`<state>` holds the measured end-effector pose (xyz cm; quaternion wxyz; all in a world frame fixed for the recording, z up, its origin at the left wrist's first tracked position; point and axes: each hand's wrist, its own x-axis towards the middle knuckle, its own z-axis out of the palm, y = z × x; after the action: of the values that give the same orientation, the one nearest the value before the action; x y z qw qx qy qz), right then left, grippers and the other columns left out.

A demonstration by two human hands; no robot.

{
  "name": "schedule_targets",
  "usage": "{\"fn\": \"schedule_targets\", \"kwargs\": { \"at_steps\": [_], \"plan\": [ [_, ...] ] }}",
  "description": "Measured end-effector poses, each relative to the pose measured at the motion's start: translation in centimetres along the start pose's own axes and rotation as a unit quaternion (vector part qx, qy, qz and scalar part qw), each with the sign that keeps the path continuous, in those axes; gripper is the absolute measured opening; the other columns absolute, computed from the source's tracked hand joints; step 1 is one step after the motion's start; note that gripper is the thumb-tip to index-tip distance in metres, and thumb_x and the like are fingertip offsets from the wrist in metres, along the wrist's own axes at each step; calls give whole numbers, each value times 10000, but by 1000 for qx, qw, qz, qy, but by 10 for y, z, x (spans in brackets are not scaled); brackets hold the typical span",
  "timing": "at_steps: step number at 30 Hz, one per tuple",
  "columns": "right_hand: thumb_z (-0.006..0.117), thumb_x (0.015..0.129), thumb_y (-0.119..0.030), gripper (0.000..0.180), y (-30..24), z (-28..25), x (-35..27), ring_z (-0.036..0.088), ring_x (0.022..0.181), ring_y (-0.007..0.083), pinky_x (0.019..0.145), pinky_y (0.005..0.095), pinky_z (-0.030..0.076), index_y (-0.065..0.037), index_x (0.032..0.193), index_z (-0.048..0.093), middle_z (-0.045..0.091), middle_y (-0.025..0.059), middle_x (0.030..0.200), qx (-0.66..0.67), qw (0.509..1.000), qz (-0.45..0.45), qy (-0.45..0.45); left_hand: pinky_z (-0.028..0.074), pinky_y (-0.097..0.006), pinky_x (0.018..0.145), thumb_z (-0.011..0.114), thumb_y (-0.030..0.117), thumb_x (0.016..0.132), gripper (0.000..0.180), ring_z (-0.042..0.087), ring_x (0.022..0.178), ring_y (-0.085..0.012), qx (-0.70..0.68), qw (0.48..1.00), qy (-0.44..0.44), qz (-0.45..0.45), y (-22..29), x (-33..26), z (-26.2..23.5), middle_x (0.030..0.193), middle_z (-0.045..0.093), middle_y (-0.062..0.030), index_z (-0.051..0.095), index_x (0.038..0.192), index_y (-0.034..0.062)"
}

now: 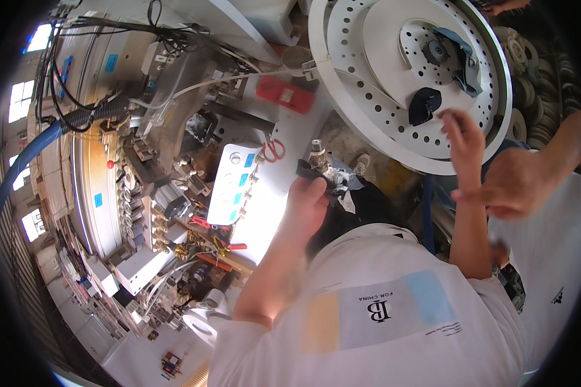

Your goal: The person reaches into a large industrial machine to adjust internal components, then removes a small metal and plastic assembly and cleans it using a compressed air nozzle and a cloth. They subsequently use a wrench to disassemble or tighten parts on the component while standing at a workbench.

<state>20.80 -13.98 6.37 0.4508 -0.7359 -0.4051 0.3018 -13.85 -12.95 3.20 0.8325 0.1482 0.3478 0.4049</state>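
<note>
My left hand [305, 208] is closed on a small dark fabric piece [308, 170], holding it against a metal machine fitting [317, 155]. The part inside my fingers is hidden. My right hand [463, 137] is raised over the near edge of a large round white perforated turntable [394, 132], its fingers slightly bent and apart, with nothing visible in them. Just beyond its fingertips a black fabric piece [425, 106] lies on the turntable. Farther up, a grey-blue fabric piece [466, 64] lies beside the dark hub [435, 51].
A co-worker's hand [513, 184] reaches in from the right, beside my right forearm. Left of my left hand are red-handled scissors [273, 150], a white control panel [233, 180], a red case [285, 95] and pliers [229, 246]. A blue hose [32, 148] curves at far left.
</note>
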Motion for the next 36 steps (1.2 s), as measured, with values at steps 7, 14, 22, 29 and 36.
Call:
{"fn": "schedule_targets", "kwargs": {
  "at_steps": [7,14,22,29,36],
  "plan": [
    [687,937,-123,194,-10,85,-75,617,781,102,749,264,501,-16,1097,715,717,44,858,225,936,119,-244,511,-457,1003,630,190,981,413,640,1147,-305,-14,999,33,39,-13,-9,3,1237,652,-169,541,1314,-38],
    [798,868,-171,483,9,122,-92,633,945,140,840,310,510,-20,1294,627,708,57,1056,151,906,22,-395,536,-419,931,601,145,975,359,659,1080,-289,34,987,134,81,-6,-29,32,1193,658,-166,556,1272,-50],
    [876,767,-91,622,2,156,-115,574,1135,148,1019,339,443,-37,1326,609,643,26,1239,336,862,16,-378,533,-385,899,641,135,946,345,653,1022,-244,24,984,157,85,-12,-38,12,1147,654,-125,577,1239,-36],
    [841,756,38,504,-12,206,-162,618,1104,145,976,332,495,-1,1223,653,682,46,1191,417,829,178,-327,478,-323,975,702,26,932,320,613,1112,-159,-71,987,135,58,-14,-67,-35,1166,666,-59,587,1230,41],
    [736,861,59,378,-1,276,-240,639,1066,146,943,315,520,-2,1226,662,701,48,1158,395,803,245,-372,416,-369,1072,625,199,1004,425,562,1208,-208,-20,988,149,17,-7,-146,-138,1278,608,-102,504,1341,-30]
  ]
}}
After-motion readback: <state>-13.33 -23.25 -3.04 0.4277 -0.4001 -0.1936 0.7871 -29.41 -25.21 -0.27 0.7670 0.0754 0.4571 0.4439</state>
